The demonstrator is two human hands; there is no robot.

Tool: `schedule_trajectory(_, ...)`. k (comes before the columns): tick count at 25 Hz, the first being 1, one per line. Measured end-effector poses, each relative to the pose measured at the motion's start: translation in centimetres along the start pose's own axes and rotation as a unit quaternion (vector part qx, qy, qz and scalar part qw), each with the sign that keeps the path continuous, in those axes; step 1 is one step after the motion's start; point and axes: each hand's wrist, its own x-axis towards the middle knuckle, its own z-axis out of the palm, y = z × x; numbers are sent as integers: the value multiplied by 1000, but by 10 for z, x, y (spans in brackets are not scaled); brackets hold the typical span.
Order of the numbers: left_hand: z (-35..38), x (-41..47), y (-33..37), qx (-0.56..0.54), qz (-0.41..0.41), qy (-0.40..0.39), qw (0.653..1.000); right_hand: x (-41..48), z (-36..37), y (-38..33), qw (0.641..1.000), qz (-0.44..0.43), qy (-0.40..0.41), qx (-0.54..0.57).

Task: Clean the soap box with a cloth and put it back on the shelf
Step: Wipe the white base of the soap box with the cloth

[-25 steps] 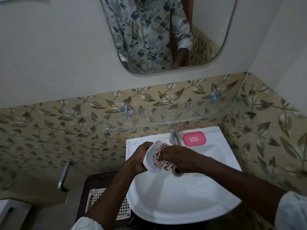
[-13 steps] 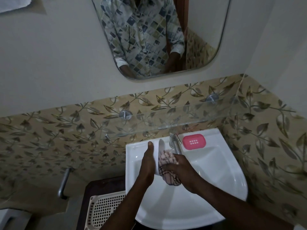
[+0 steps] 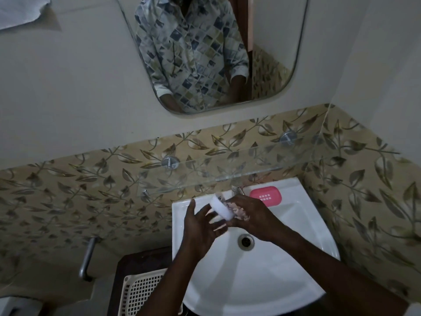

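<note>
Over the back of the white basin [image 3: 284, 281] I hold a white soap box [image 3: 222, 207], tilted on its edge. My left hand [image 3: 200, 226] supports it from below and the left, fingers spread along its side. My right hand [image 3: 250, 215] presses a bunched pink checked cloth [image 3: 239, 212] against the box's right side. A pink slotted soap-box part [image 3: 266, 196] lies on the basin's back rim by the tap [image 3: 238, 189]. The glass shelf [image 3: 227, 169] runs along the wall just above.
A mirror [image 3: 216, 53] hangs above the shelf and reflects a person in a patterned shirt. A beige perforated basket [image 3: 141, 293] on a dark stand sits left of the basin. A metal handle [image 3: 87, 258] sticks out of the tiled wall at left.
The view has tilted up a little. The box has turned so its white outer wall faces me, and the cloth is now bunched at its right side rather than draped below.
</note>
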Motion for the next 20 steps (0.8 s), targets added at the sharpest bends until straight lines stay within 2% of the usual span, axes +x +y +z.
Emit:
schedule_trajectory(1,4,-1,10,-38,-91,-32,995,-2,3,4,990,-93,-24,-103)
schedule_trajectory(3,20,-7,25,-71,-173,-58,981,-9,14,7,952,-197,-65,-227)
schedule_trajectory(6,34,-3,21,-97,-159,-6,982,-10,24,8,956,-191,-57,-216)
schedule_trajectory(8,36,-1,11,-77,-105,39,991,-7,25,4,976,-125,-55,-171)
schedule_trajectory(10,32,1,-3,11,-36,89,995,-2,25,0,994,6,-75,-77)
schedule_trajectory(11,30,3,-10,54,22,96,994,-1,26,-1,994,77,-72,20)
schedule_trajectory(12,30,5,-16,94,97,92,987,1,27,-3,980,140,-47,137)
schedule_trajectory(13,28,7,-19,132,181,67,972,4,27,-5,946,196,-8,260)
schedule_trajectory(14,25,8,-22,169,256,21,951,8,25,-7,893,238,30,381)
schedule_trajectory(15,21,8,-24,205,297,-31,932,12,22,-9,839,264,61,471)
schedule_trajectory(16,16,9,-25,246,313,-75,914,16,17,-11,809,276,75,513)
schedule_trajectory(17,8,12,-27,297,325,-103,892,21,13,-12,818,278,73,499)
schedule_trajectory(19,-9,11,-36,390,336,-117,849,25,11,-16,910,248,53,326)
schedule_trajectory(20,-15,8,-40,384,325,-127,855,24,13,-17,946,223,50,228)
